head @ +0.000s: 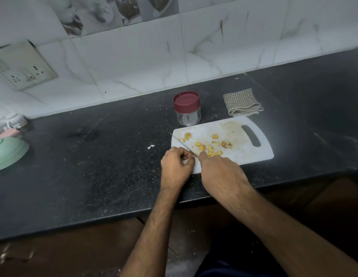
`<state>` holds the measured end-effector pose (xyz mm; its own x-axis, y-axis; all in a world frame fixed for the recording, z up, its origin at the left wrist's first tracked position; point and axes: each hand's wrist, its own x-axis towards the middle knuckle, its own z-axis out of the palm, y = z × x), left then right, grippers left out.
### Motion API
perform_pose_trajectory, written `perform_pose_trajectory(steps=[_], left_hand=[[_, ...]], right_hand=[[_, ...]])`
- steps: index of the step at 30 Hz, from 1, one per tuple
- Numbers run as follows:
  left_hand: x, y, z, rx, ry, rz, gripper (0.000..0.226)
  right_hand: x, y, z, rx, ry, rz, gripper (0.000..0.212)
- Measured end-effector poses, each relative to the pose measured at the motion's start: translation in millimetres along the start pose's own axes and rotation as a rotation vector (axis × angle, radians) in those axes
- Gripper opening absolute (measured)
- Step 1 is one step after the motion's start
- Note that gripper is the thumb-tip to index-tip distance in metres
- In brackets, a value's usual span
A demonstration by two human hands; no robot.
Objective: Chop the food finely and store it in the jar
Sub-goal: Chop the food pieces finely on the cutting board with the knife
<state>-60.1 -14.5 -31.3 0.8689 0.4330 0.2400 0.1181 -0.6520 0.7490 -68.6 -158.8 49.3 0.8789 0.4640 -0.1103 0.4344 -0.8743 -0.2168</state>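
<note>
The right hand (218, 166) is curling round the handle of a thin steel knife (183, 144) — handle hidden in the fist — while the left hand (177, 162), fingers bunched, is pinching something too small to make out beside the blade. The blade is running diagonally across the white plastic cutting board's (242, 154) left corner, tip pointing away. Yellow sliced food pieces (209, 147) are lying just right of the blade — right hand nearer. Behind the board, the clear jar with maroon lid (187, 108) is standing capped.
</note>
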Motion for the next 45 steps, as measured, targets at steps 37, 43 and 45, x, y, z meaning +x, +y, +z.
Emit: perform_pose_trajectory(steps=[37, 43, 45], left_hand=[[23.1, 33.4, 0.5, 0.322, -0.355, 0.032, 0.012], [27.0, 20.2, -0.5, 0.228, -0.188, 0.025, 0.021], [38.0, 18.7, -5.9, 0.150, -0.068, -0.006, 0.023]], right_hand=[[-3.6, 46.5, 1.1, 0.016, 0.234, 0.045, 0.040], [0.0, 44.6, -1.4, 0.017, 0.249, 0.060, 0.027], [1.6, 44.3, -3.8, 0.017, 0.253, 0.068, 0.024]])
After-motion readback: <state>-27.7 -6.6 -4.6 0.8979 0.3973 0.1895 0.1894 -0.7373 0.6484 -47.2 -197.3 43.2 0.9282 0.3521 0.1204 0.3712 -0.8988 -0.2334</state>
